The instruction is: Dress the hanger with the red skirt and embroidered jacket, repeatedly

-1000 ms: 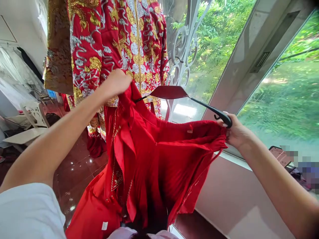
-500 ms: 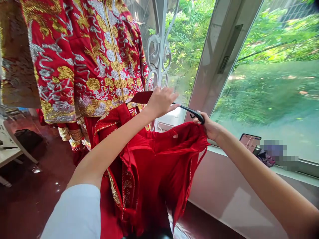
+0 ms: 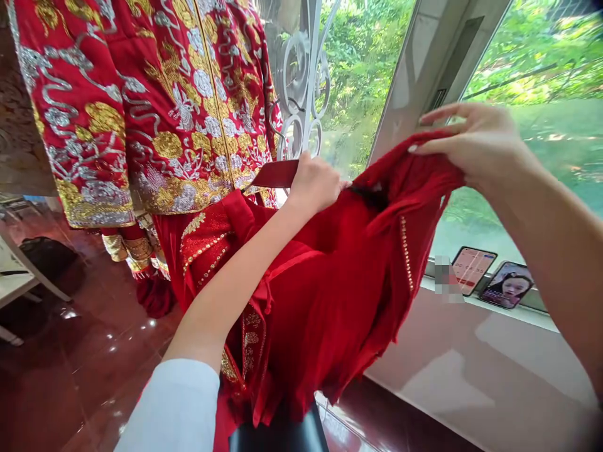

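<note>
My left hand (image 3: 316, 182) is closed around the middle of a black clothes hanger, whose dark end (image 3: 372, 196) shows inside the waist of a red skirt (image 3: 306, 301). A flat dark red piece (image 3: 276, 174) sticks out to the left of that fist; I cannot tell whether it is part of the hanger. My right hand (image 3: 485, 141) pinches the skirt's raised waistband between thumb and fingers, over the hanger's right end. The skirt hangs below both hands, with beaded trim and gold embroidery at its left.
A red jacket with gold and silver embroidery (image 3: 188, 119) hangs at the left, near a white scrolled metal stand (image 3: 306, 81). Two phones, one with a timer (image 3: 472, 270) and one with a video (image 3: 507, 285), lean on the windowsill. A white chair (image 3: 28, 282) stands far left.
My right hand has gone from the hanger's end to the skirt's waistband and lifted it up and right, covering that end. My left hand's fingers have closed around the hanger.
</note>
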### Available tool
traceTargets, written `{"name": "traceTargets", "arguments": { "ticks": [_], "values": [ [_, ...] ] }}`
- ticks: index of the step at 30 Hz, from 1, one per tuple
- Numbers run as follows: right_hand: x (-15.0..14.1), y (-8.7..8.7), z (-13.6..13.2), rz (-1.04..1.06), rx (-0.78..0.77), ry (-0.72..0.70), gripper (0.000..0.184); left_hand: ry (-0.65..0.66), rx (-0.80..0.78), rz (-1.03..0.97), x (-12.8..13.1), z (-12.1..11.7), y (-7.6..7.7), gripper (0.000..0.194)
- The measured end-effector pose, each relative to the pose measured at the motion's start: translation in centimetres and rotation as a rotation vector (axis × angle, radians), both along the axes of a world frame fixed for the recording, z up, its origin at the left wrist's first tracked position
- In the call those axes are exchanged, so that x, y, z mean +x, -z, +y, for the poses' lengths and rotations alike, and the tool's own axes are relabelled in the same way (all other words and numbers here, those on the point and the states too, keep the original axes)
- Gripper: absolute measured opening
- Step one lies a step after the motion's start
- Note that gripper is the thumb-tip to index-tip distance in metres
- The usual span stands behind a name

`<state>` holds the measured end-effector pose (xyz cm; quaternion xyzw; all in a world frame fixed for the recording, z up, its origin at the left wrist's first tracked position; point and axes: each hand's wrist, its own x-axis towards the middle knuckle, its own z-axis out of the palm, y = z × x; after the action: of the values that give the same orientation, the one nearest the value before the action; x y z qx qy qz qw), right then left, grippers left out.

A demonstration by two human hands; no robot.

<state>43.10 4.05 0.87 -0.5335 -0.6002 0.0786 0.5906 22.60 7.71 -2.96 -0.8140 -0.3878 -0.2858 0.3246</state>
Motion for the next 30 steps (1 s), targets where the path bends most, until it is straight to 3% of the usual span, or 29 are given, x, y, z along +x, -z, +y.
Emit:
{"name": "traceTargets", "arguments": {
  "ticks": [2, 4, 7, 10, 12, 15, 18, 20, 22, 25, 27, 30],
  "values": [
    [-3.5, 0.2, -1.8, -0.276, 0.202, 0.089, 0.037, 0.012, 0.000, -0.016, 0.0, 0.1, 0.0, 0.038],
    [-7.3, 2.6, -3.3, -0.592, 0.311, 0.134, 0.030, 0.017, -0.029, 0.005, -0.1, 0.0, 0.0, 0.032],
    [-11.1, 8.2, -4.2, -0.981, 0.172, 0.094, 0.023, -0.035, -0.053, 0.083, -0.5, -0.3, 0.0, 0.028],
    [-10.9, 11.3, -3.8, -1.054, -0.028, -0.021, 0.010, -0.019, -0.049, 0.120, -1.2, -0.7, -0.3, 0.024],
    [-8.9, 10.9, -2.9, -0.908, -0.091, -0.047, 0.030, 0.073, -0.074, 0.102, -2.1, -1.7, -1.0, 0.024],
    [-5.2, 8.1, -0.6, -0.630, 0.018, -0.030, 0.041, 0.121, -0.039, -0.035, -4.9, -5.0, -2.3, 0.028],
    [-3.2, 5.9, 2.6, -0.511, 0.150, -0.217, 0.046, -0.075, 0.065, -0.304, -9.2, -8.9, -2.6, 0.025],
    [-3.1, 5.2, 4.4, -0.531, 0.092, -0.429, 0.048, -0.245, -0.008, -0.441, -12.3, -10.5, -2.1, 0.023],
    [-3.6, 5.0, 5.5, -0.575, -0.036, -0.585, 0.046, -0.319, -0.223, -0.471, -15.0, -10.6, -1.4, 0.028],
    [-3.9, 4.6, 5.6, -0.602, -0.170, -0.692, 0.045, -0.165, -0.489, -0.448, -17.7, -9.1, -0.7, 0.041],
    [-3.4, 4.3, 5.0, -0.601, -0.242, -0.749, 0.046, -0.025, -0.530, -0.474, -18.6, -7.8, -0.4, 0.042],
    [-2.5, 4.5, 3.6, -0.545, -0.296, -0.771, 0.052, 0.056, -0.522, -0.557, -19.0, -6.5, 0.1, 0.043]
  ]
}}
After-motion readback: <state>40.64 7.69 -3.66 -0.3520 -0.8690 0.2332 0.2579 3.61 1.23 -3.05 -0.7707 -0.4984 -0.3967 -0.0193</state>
